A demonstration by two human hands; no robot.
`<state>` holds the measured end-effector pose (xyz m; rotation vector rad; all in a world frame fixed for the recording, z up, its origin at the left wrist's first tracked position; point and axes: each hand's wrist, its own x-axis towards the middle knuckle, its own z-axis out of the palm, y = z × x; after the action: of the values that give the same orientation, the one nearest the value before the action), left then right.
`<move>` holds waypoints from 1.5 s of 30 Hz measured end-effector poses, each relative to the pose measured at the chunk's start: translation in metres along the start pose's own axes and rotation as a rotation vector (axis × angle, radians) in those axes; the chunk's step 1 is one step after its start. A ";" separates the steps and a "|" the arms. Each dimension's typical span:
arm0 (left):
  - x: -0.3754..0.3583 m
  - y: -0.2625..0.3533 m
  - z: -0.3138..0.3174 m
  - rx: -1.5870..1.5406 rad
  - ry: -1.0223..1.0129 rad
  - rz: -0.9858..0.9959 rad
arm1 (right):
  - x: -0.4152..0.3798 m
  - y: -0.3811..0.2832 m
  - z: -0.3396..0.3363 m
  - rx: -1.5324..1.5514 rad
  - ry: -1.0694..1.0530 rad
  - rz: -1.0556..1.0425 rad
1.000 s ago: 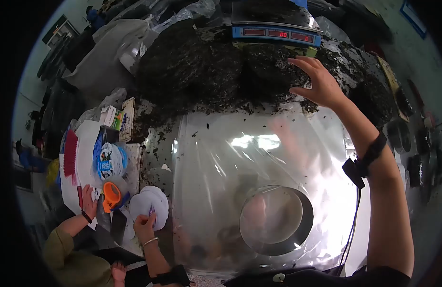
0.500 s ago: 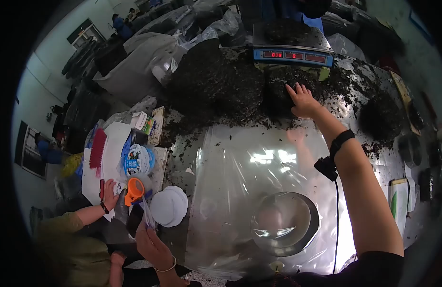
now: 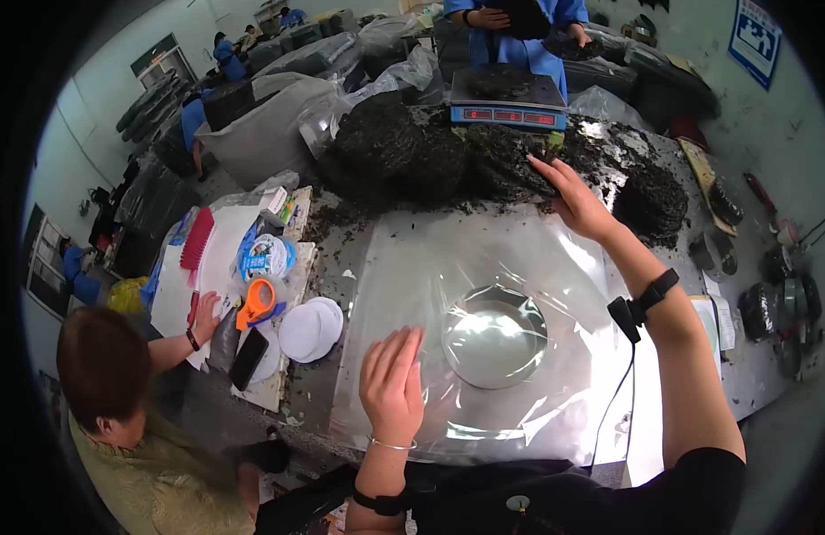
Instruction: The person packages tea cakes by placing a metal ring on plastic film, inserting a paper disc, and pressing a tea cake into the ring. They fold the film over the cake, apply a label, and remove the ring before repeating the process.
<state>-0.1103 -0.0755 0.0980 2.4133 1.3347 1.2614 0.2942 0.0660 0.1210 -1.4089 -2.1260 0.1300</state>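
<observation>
My left hand [image 3: 393,385] is held over the near left part of a clear plastic sheet [image 3: 399,267], fingers stretched out and nothing in them. A round metal ring [image 3: 459,358] shows at the middle of the sheet, with shiny plastic folds across it. My right hand [image 3: 580,201] reaches to the far side, its fingers extended. Its fingertips are right at the edge of a dark, flaky heap [image 3: 506,165] that looks like dried seaweed. A larger dark mound [image 3: 395,147] lies to the left of it.
A blue digital scale [image 3: 509,116] carries dark material; a person in blue [image 3: 519,55] holds dark clumps behind it. At left, a seated person [image 3: 145,428] reaches near an orange tape dispenser [image 3: 252,308], white discs [image 3: 310,330] and a phone [image 3: 248,358]. A cable hangs from my right wrist.
My left hand has moved right, from beside the white discs to over the sheet. The view has tilted up, showing the person behind the scale. The scale's display reads differently.
</observation>
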 end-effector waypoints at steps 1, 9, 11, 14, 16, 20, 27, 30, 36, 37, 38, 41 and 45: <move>0.001 0.003 0.010 -0.036 0.002 0.023 | -0.009 -0.014 -0.020 0.017 0.001 -0.066; -0.019 0.026 0.043 -0.032 0.050 0.106 | -0.048 -0.094 -0.157 0.193 0.053 -0.183; -0.026 0.030 0.049 -0.031 0.083 0.088 | -0.052 -0.108 -0.172 0.242 0.049 -0.192; -0.030 0.031 0.047 0.010 0.126 0.051 | -0.059 -0.133 -0.167 0.309 0.048 -0.203; -0.026 0.028 0.041 0.067 0.172 0.041 | -0.070 -0.140 -0.155 0.291 0.069 -0.192; -0.008 0.027 0.058 0.039 0.265 0.090 | -0.091 -0.149 -0.132 0.102 0.078 -0.070; -0.059 -0.004 0.143 0.060 -0.325 0.240 | -0.114 -0.152 -0.091 -0.093 -0.021 -0.027; -0.053 -0.001 0.128 -0.027 -0.397 0.265 | -0.123 -0.153 -0.061 -0.035 -0.055 -0.022; -0.046 -0.010 0.108 0.110 -0.614 0.165 | -0.139 -0.148 0.016 -0.123 -0.111 -0.104; -0.045 -0.011 0.109 0.114 -0.618 0.185 | -0.139 -0.145 0.021 -0.114 -0.105 -0.097; -0.043 -0.012 0.111 0.120 -0.619 0.208 | -0.137 -0.141 0.026 -0.106 -0.096 -0.094; -0.037 -0.015 0.116 0.114 -0.562 0.226 | -0.133 -0.135 0.026 -0.126 -0.078 -0.062; -0.033 -0.018 0.096 0.023 -0.321 0.146 | -0.133 -0.141 0.027 -0.166 -0.090 -0.086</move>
<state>-0.0630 -0.0630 0.0077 2.6286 1.1065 0.8378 0.2020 -0.1057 0.0982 -1.4262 -2.3134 -0.0173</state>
